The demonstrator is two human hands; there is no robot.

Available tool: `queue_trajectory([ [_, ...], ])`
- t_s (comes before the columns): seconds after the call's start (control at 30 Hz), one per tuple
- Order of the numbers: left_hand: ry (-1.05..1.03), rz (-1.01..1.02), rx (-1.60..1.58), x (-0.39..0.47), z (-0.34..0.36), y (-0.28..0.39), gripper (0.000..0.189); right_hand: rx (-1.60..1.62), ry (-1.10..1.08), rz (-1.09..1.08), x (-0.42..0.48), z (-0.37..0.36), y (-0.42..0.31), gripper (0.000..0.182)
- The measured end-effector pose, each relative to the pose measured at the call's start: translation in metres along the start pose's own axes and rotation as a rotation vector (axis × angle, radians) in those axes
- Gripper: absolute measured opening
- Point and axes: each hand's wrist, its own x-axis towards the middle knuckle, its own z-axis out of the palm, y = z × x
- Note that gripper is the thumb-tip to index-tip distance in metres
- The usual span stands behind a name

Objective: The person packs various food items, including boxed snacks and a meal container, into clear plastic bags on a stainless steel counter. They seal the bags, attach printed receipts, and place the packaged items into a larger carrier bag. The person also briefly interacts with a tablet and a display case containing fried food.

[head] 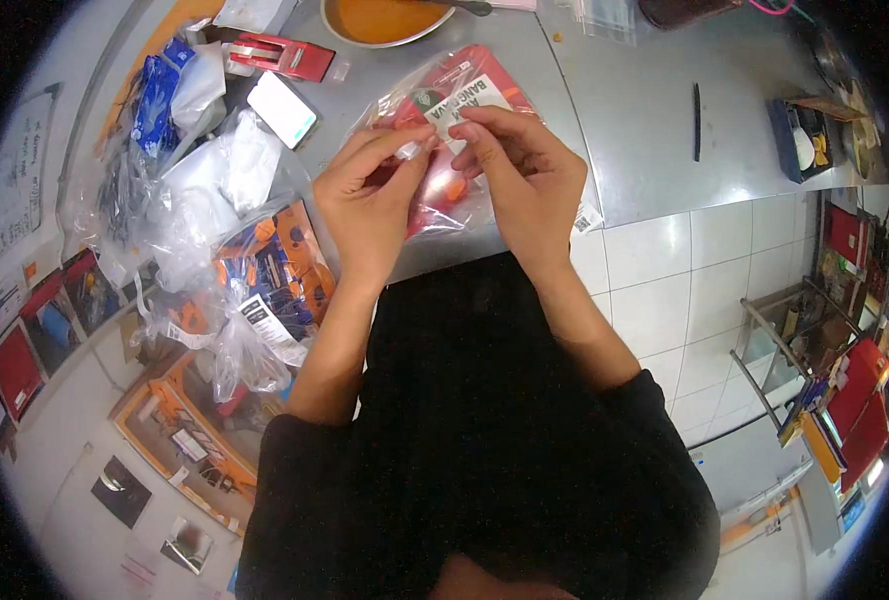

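A clear plastic bag (pixel 444 214) with red packaging (pixel 482 64) inside lies before me on the steel table (pixel 639 150). A white and green label with printed writing (pixel 482 90) shows on it. Over the bag, my left hand (pixel 373 184) pinches a small white piece (pixel 408 150) between thumb and fingers; whether it is paper or plastic I cannot tell. Close beside it is my right hand (pixel 531 176), thumb and forefinger brought together at the label's lower edge. What these fingertips hold, if anything, is hidden.
Left of the bag are a phone (pixel 283 109), a red tape dispenser (pixel 283 58), crumpled plastic bags (pixel 197 202) and a bagged orange-blue package (pixel 279 255). A metal bowl of orange-brown liquid (pixel 388 21) stands beyond. A black strip (pixel 696 121) and dark box (pixel 801 142) lie right.
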Motion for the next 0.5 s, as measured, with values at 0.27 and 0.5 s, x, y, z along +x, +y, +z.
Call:
queue_trajectory([
  [0.27, -0.010, 0.016, 0.034, 0.0013, -0.0032, 0.0000, 0.023, -0.249, -0.078, -0.153, 0.0022, 0.0025, -0.0027, 0.018],
  [0.5, 0.011, 0.041, 0.028, 0.0039, -0.0025, -0.0040, 0.024, -0.337, -0.091, -0.229, 0.0042, 0.0051, -0.0020, 0.016],
])
